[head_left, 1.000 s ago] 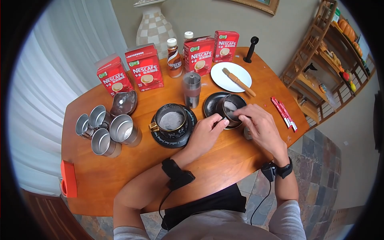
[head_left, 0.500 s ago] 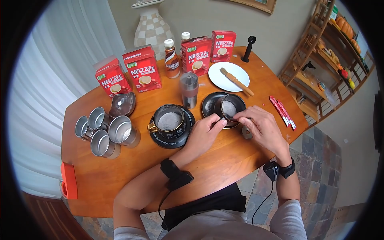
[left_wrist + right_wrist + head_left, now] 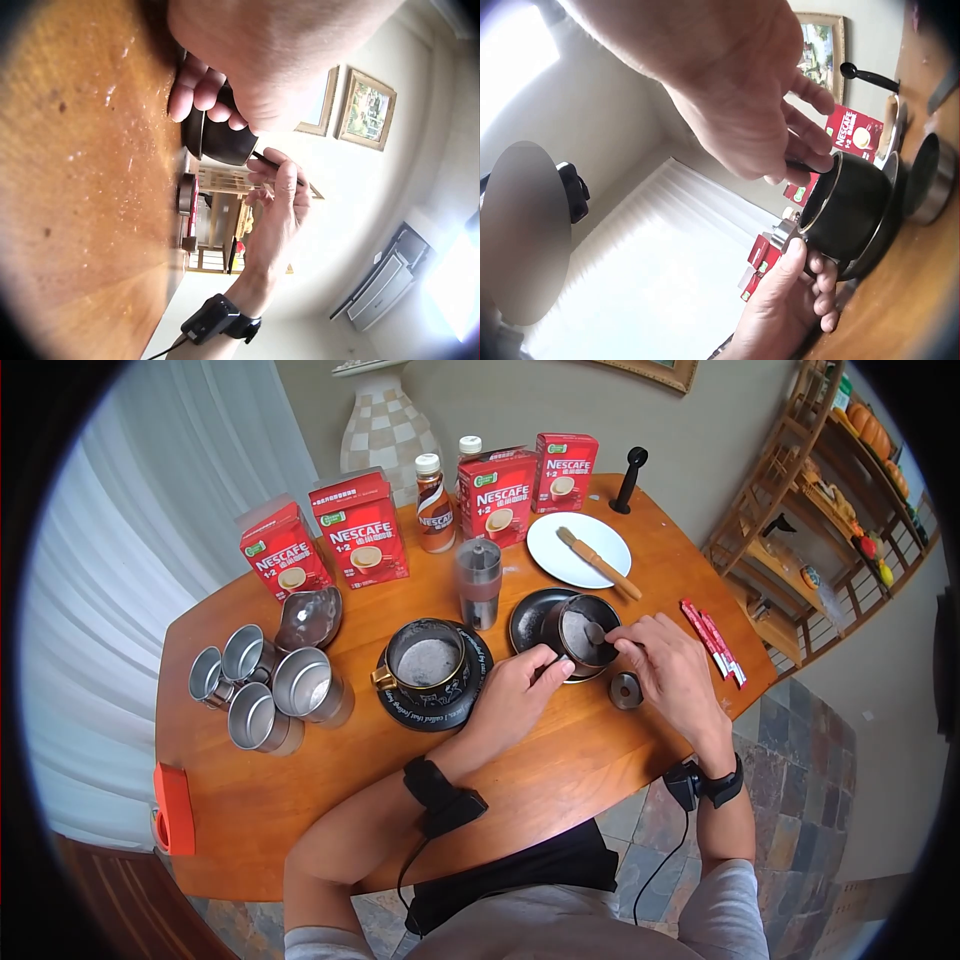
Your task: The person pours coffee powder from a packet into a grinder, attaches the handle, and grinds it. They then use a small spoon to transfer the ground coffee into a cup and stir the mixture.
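Observation:
A black cup (image 3: 566,651) with pale powder inside stands on a black saucer (image 3: 525,622). My left hand (image 3: 512,698) grips the cup's near left side, thumb by the rim; in the right wrist view, the fingers of this hand (image 3: 780,304) curl below the thumb against the cup (image 3: 851,206). Between thumb and fingers, my right hand (image 3: 676,678) pinches a dark spoon (image 3: 596,633), its bowl inside the cup. The left wrist view has the spoon's handle (image 3: 266,160) slanting from the cup (image 3: 226,144) to the right hand (image 3: 274,217).
Left of the cup is a larger black cup (image 3: 458,672) with powder; several metal cups (image 3: 262,722) stand farther left. Behind are a grinder (image 3: 480,590), red boxes (image 3: 362,540) and a white plate (image 3: 560,560) with a brush. A round metal piece (image 3: 627,691) and red sachets (image 3: 712,643) lie right.
My right hand has shifted slightly right, and the spoon's bowl now shows inside the cup. The round metal piece is uncovered. My left hand keeps its place at the cup.

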The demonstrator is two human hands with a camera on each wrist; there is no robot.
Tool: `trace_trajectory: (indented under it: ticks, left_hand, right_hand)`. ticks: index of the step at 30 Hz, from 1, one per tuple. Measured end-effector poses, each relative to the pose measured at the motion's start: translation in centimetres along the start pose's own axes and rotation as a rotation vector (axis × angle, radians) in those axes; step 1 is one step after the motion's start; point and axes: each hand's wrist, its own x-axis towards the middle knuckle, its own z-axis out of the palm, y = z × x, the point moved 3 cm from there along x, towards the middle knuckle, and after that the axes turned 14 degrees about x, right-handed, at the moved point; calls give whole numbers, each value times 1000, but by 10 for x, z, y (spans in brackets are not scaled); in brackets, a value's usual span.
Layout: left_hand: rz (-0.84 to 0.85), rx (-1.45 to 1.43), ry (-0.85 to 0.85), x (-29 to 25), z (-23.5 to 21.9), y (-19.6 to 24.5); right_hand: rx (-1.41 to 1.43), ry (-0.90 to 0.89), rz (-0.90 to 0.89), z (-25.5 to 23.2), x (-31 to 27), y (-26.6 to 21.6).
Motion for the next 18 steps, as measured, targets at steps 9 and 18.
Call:
trace_trajectory:
  ticks: [9,18]
  left_hand:
    - [-2,17,13,0,2,-2]
    - [8,-24,80,-2,1,6]
  right_hand:
    - [228,-37,104,-1,-5,-6]
    - [413,164,103,20,-4,-16]
